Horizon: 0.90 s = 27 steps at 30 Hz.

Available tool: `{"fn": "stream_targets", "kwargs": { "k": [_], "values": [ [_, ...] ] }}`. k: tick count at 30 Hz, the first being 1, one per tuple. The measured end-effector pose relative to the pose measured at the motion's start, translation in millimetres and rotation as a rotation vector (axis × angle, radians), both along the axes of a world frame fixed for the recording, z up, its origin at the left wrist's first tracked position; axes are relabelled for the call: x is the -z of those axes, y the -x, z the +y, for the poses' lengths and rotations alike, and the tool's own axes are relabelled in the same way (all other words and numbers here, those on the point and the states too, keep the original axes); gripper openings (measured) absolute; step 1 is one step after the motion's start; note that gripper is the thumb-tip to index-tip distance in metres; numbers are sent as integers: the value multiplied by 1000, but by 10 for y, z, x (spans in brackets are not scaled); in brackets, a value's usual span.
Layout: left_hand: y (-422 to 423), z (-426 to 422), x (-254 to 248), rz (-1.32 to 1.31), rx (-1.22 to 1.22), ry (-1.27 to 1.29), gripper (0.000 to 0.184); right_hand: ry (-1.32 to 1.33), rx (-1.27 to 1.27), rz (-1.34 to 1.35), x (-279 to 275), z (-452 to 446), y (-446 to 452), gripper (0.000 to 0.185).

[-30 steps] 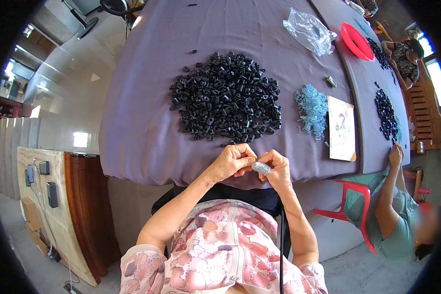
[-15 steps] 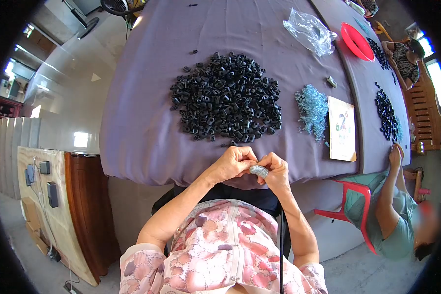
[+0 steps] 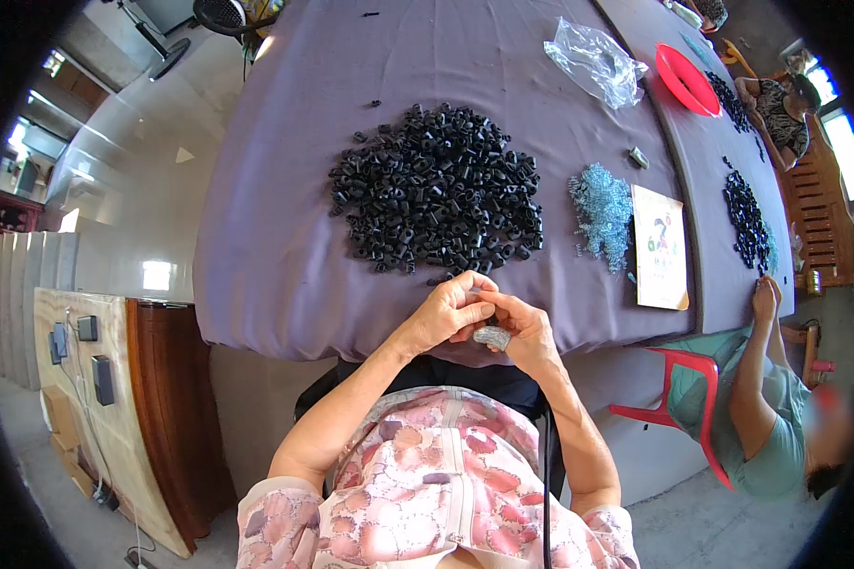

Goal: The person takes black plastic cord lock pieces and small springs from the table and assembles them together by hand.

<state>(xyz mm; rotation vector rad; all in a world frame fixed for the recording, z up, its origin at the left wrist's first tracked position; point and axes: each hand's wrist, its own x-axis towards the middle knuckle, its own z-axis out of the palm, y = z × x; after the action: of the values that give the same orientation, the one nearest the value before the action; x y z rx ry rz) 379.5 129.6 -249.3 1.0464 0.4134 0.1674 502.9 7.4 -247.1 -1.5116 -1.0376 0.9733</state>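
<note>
My left hand (image 3: 449,311) and my right hand (image 3: 527,334) meet at the table's front edge, fingertips touching. Both are closed. A short, curved, silvery-grey piece (image 3: 491,337) sits in the fingers of my right hand; its exact kind is unclear. Thumb and fingers of my left hand pinch at the same spot, and whatever they hold is hidden or too small to make out. Just beyond my hands lies a big heap of small black plastic parts (image 3: 436,190). A pile of tiny clear-blue pieces (image 3: 603,218) is to its right.
A booklet (image 3: 660,248) lies right of the blue pile, near a small metallic object (image 3: 639,157). Farther back are a clear plastic bag (image 3: 593,62) and a red basin (image 3: 687,80). At right, a co-worker sits on a red chair (image 3: 674,398) by another black heap (image 3: 747,221).
My hands have drawn closer together, with the right fingers now reaching over to the left fingertips. The silvery piece has shifted slightly left and down.
</note>
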Motion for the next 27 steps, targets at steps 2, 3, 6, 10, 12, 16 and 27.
{"fn": "stream_targets", "kwargs": {
  "k": [2,3,6,10,12,16,27],
  "values": [
    [-3,18,2,6,30,3,18,32,-20,-7,-28,7,-13,41],
    [-6,21,3,8,36,7,19,79,-16,53,-35,-1,-32,39],
    [-16,14,88,-5,7,22,21,64,98,120,-16,10,-13,34],
    [-29,-27,127,-15,-67,24,23,-66,155,-193,101,34,-77,36],
    [-29,-27,134,-24,-69,38,23,-115,163,-345,27,55,-83,36],
    [-34,-33,181,-43,-77,56,23,-145,190,-427,-102,94,-65,31],
    [-32,-62,118,-37,-34,-3,23,-163,178,-490,-106,61,-49,28]
  ]
}}
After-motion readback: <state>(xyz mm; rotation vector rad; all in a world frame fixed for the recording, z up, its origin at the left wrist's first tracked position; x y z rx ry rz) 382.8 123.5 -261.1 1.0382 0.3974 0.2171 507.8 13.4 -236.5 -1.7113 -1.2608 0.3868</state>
